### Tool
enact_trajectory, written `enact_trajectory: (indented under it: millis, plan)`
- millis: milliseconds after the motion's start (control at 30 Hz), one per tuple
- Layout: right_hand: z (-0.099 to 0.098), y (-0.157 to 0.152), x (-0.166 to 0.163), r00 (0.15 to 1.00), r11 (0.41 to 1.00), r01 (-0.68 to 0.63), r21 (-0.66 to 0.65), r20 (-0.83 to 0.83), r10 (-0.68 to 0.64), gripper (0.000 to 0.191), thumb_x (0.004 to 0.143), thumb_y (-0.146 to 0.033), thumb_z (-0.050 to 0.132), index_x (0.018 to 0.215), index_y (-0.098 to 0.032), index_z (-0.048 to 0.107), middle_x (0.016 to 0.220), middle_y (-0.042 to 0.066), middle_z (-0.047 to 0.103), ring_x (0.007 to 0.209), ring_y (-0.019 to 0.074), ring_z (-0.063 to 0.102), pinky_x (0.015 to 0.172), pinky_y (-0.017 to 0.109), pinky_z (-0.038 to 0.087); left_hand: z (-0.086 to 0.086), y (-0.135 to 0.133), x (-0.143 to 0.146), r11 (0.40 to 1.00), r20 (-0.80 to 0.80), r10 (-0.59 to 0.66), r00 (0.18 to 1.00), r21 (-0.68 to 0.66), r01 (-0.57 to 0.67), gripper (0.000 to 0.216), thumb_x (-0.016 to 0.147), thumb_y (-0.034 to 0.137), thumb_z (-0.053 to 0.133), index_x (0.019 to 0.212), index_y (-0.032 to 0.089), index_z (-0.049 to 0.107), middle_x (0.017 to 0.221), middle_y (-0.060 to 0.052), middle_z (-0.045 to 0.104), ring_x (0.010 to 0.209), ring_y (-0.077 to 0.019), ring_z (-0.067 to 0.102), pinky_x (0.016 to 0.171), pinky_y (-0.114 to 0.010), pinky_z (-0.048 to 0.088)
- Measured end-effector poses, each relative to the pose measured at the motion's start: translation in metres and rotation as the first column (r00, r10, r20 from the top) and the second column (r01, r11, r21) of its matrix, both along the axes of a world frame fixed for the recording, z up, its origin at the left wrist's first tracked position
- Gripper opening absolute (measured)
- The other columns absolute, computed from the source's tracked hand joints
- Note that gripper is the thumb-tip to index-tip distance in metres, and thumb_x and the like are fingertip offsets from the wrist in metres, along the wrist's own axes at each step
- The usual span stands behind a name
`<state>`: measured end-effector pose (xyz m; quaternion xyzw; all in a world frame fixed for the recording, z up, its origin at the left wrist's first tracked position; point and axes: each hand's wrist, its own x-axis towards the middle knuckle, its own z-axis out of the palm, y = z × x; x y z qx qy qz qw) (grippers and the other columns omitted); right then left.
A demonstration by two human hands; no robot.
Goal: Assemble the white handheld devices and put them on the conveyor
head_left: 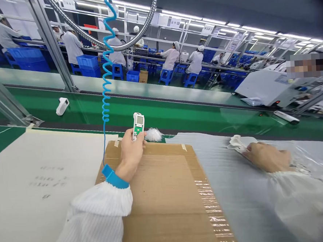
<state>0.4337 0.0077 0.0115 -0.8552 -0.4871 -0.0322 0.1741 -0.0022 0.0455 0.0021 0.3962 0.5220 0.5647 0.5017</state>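
Observation:
My left hand (pixel 130 150) grips a white handheld device with a small screen and a green circuit board (pixel 138 126), upright above a flattened cardboard sheet (pixel 166 197). A blue wrist strap (pixel 115 176) circles that wrist, and its coiled blue cord (pixel 106 102) rises out of view. My right hand (pixel 267 157) lies on clear plastic film (pixel 215 161), its fingertips against a small white piece (pixel 238 143). I cannot tell whether that hand holds the piece. A tuft of white packing fibre (pixel 153 135) sits just beyond the cardboard.
A white sheet (pixel 45 186) lies to my left. Beyond runs a green conveyor belt (pixel 139 122) carrying white devices (pixel 62 106) (pixel 286 117). A grey machine (pixel 269 87) stands at right. Co-workers (pixel 170 58) sit at far benches among blue crates (pixel 88 66).

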Motion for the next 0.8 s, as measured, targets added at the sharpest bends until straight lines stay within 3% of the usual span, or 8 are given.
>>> enact_trajectory:
  millis: [133,167,233,300,400,500,633,800]
  plan:
    - [0.030,0.011,-0.041,0.915,0.982,-0.187,0.031,-0.358,0.186,0.020,0.075,-0.026,0.080,0.061,-0.030,0.066,0.064,0.007,0.068,0.086,0.0376,0.072,0.087,0.061,0.054,0.003,-0.003,0.002,0.997,0.015,-0.074,0.997,0.021,0.074,0.020,0.089,0.020,0.061,0.107,0.017,0.055,0.096,-0.004,0.072,0.059,-0.0075,0.054,0.053,-0.022,0.043]
    - [0.039,0.014,-0.062,0.778,0.961,-0.260,0.098,-0.568,0.268,0.010,0.078,-0.032,0.080,0.084,-0.032,0.072,0.084,0.008,0.076,0.094,0.0339,0.073,0.088,0.053,0.057,0.003,-0.005,0.002,0.995,0.002,-0.102,0.995,0.019,0.102,0.021,0.089,0.023,0.063,0.108,0.018,0.056,0.091,-0.002,0.070,0.059,-0.0076,0.053,0.053,-0.022,0.042]
    - [0.051,0.020,-0.115,0.477,0.917,-0.308,0.252,-0.793,0.378,0.041,0.074,-0.036,0.085,0.111,-0.033,0.068,0.112,0.006,0.077,0.111,0.0276,0.070,0.093,0.041,0.058,0.005,-0.009,0.003,0.987,-0.040,-0.163,0.986,0.011,0.163,0.026,0.089,0.031,0.067,0.110,0.019,0.057,0.080,0.001,0.064,0.059,-0.0086,0.052,0.053,-0.022,0.041]
    - [0.052,0.024,-0.174,0.262,0.886,-0.249,0.391,-0.853,0.450,0.059,0.068,-0.027,0.088,0.120,-0.035,0.061,0.119,0.003,0.076,0.113,0.0238,0.070,0.095,0.037,0.058,0.004,-0.012,0.004,0.976,-0.094,-0.214,0.972,0.017,0.217,0.035,0.088,0.043,0.070,0.111,0.019,0.059,0.076,0.002,0.061,0.061,-0.0098,0.052,0.057,-0.023,0.042]
    - [0.031,0.027,-0.251,-0.018,0.856,-0.211,0.473,-0.877,0.480,0.057,0.072,-0.022,0.085,0.120,-0.033,0.058,0.124,0.002,0.075,0.115,0.0236,0.070,0.098,0.041,0.058,0.001,-0.013,0.004,0.971,-0.141,-0.224,0.964,0.046,0.233,0.046,0.083,0.050,0.075,0.113,0.019,0.062,0.093,-0.003,0.067,0.075,-0.0123,0.059,0.066,-0.025,0.045]
    - [0.001,0.026,-0.290,-0.245,0.817,-0.200,0.541,-0.835,0.493,0.052,0.082,-0.029,0.080,0.125,-0.035,0.053,0.138,0.001,0.068,0.119,0.0232,0.068,0.105,0.045,0.054,-0.002,-0.011,0.003,0.973,-0.110,-0.230,0.967,-0.052,0.225,0.041,0.082,0.048,0.076,0.109,0.019,0.065,0.101,-0.006,0.070,0.080,-0.0144,0.061,0.066,-0.025,0.044]
    - [-0.025,0.024,-0.286,-0.298,0.763,-0.224,0.606,-0.788,0.538,0.045,0.089,-0.040,0.076,0.128,-0.034,0.054,0.140,0.003,0.067,0.126,0.0227,0.065,0.111,0.046,0.048,-0.002,-0.008,0.002,0.949,-0.058,-0.260,0.964,-0.200,0.244,0.037,0.080,0.039,0.078,0.107,0.018,0.065,0.099,-0.007,0.071,0.077,-0.0153,0.061,0.065,-0.026,0.045]
    - [-0.030,0.025,-0.267,-0.293,0.807,-0.175,0.564,-0.813,0.504,0.044,0.086,-0.043,0.079,0.124,-0.033,0.059,0.127,0.002,0.074,0.126,0.0223,0.064,0.114,0.046,0.046,-0.001,-0.011,0.003,0.983,-0.349,-0.175,0.921,-0.001,0.186,0.036,0.099,0.049,0.052,0.121,0.024,0.064,0.112,-0.006,0.073,0.100,-0.0227,0.066,0.086,-0.034,0.049]
